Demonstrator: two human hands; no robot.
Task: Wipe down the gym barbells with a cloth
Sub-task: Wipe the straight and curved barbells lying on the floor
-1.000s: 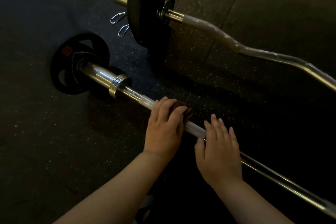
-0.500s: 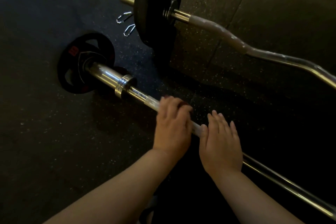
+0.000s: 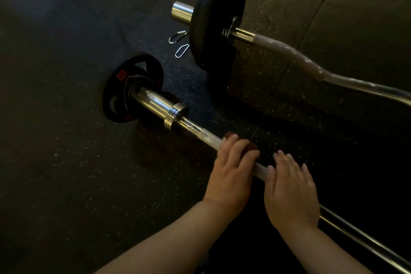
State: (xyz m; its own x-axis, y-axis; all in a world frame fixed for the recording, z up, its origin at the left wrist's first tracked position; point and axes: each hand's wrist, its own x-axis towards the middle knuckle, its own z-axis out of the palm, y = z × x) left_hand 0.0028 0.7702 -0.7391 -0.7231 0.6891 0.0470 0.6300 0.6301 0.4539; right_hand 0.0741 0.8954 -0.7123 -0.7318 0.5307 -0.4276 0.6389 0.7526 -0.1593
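Head | left hand (image 3: 231, 176) clamps cloth (image 3: 252, 145) on barbell (image 3: 155, 101), seemingly slid plateward | right hand (image 3: 289, 191) flat, open

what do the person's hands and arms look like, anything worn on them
Both are bare: the left hand and right hand have no gloves, rings or watch that show, and the forearms carry no sleeves up to the frame's edge. The nails are short and plain. The light is dim, so finer marks cannot be told.

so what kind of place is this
Most likely a gym floor: dark speckled rubber flooring, a straight barbell with a small weight plate, and a curl bar carrying a bigger plate.
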